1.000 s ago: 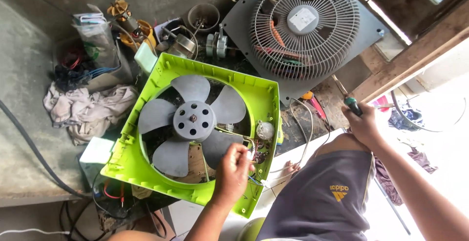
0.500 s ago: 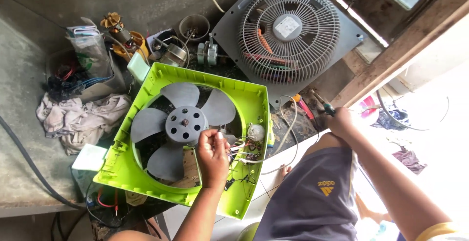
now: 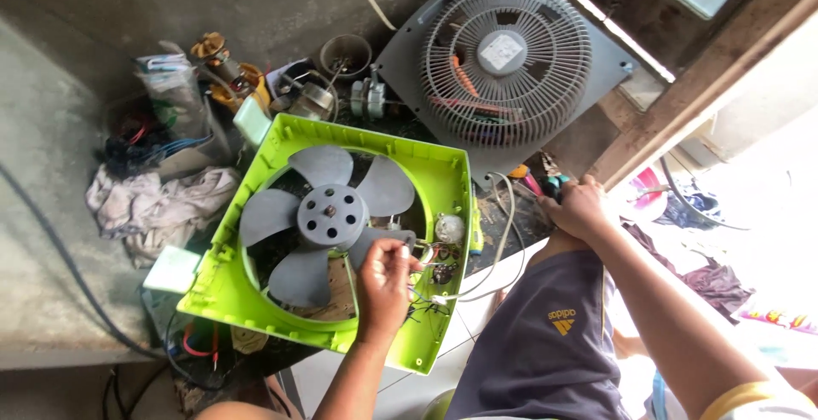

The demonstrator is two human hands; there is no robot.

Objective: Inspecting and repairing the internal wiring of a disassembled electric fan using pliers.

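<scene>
A lime-green square fan housing (image 3: 426,173) lies tilted in front of me, with a grey fan blade (image 3: 328,211) in its round opening. My left hand (image 3: 385,284) rests on the housing's lower right, fingertips pinching the lower right blade next to loose wires (image 3: 430,288) and a small round white part (image 3: 449,228). My right hand (image 3: 581,207) is off to the right of the housing, closed around a dark tool handle (image 3: 554,186) by some screwdrivers.
A grey fan grille panel (image 3: 503,54) leans at the back right. Motor parts, a small cup (image 3: 345,54) and wire bundles crowd the back. A crumpled rag (image 3: 149,203) lies left. A wooden beam (image 3: 682,105) runs at the right. My knee in dark shorts (image 3: 545,343) is below.
My left hand slid up from the housing's lower edge to the blade near the wires. My right hand moved a little left and down at the tools. The view shifted.
</scene>
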